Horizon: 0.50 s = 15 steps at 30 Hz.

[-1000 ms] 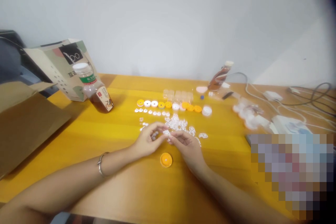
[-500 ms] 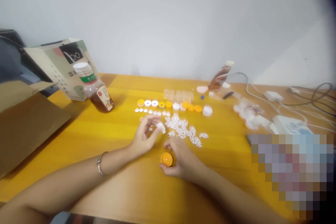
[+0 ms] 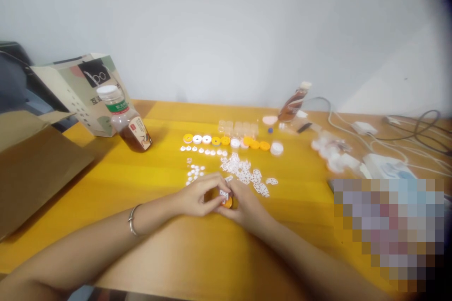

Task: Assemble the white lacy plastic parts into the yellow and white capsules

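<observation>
My left hand (image 3: 206,194) pinches a small white lattice piece (image 3: 223,194) between thumb and fingers. That piece sits against a round orange cap (image 3: 229,202), which my right hand (image 3: 243,202) grips along its side. The fingertips of both hands meet around the cap and partly hide it. Just beyond them lies a loose pile of white lattice pieces (image 3: 243,171). Left of the pile are several small white round bits (image 3: 193,174). Farther back runs a row of small white pointed parts (image 3: 201,151), and behind it a row of orange and white round caps (image 3: 225,141).
Clear plastic cups (image 3: 243,129) stand behind the caps. A large tea bottle (image 3: 127,122), a paper bag (image 3: 84,94) and a cardboard box (image 3: 42,169) occupy the left. On the right are a leaning bottle (image 3: 294,102), plastic bags (image 3: 330,153) and cables (image 3: 406,136).
My left hand has come down and right with the white lattice piece, bringing it to the orange cap. My right hand has risen slightly with the cap, and the white bits are uncovered.
</observation>
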Motion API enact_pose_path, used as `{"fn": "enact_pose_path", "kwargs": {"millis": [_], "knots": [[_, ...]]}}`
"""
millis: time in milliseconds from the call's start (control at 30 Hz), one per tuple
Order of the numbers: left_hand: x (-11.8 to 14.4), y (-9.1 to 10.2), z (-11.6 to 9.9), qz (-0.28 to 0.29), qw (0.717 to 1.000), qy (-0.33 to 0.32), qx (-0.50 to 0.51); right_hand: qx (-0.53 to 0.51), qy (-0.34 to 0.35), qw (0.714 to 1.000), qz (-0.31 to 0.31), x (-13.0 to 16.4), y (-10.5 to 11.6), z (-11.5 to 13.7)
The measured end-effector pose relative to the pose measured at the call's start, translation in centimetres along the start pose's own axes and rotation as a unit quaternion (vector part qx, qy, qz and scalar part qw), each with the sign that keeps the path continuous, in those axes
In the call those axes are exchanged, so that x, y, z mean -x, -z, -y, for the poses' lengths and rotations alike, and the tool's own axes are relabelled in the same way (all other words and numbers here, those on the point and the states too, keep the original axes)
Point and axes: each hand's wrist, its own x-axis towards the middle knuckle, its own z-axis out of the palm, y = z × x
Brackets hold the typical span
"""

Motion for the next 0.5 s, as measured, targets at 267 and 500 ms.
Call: {"fn": "enact_pose_path", "kwargs": {"millis": [267, 500], "knots": [[0.00, 0.18, 0.43, 0.024, 0.999, -0.033, -0.003, 0.003, 0.000, 1.000, -0.011, 0.05, -0.34, -0.38], [0.03, 0.42, 0.36, 0.060, 0.997, -0.044, -0.021, -0.003, -0.002, 1.000, -0.016, 0.05, -0.35, -0.41]]}}
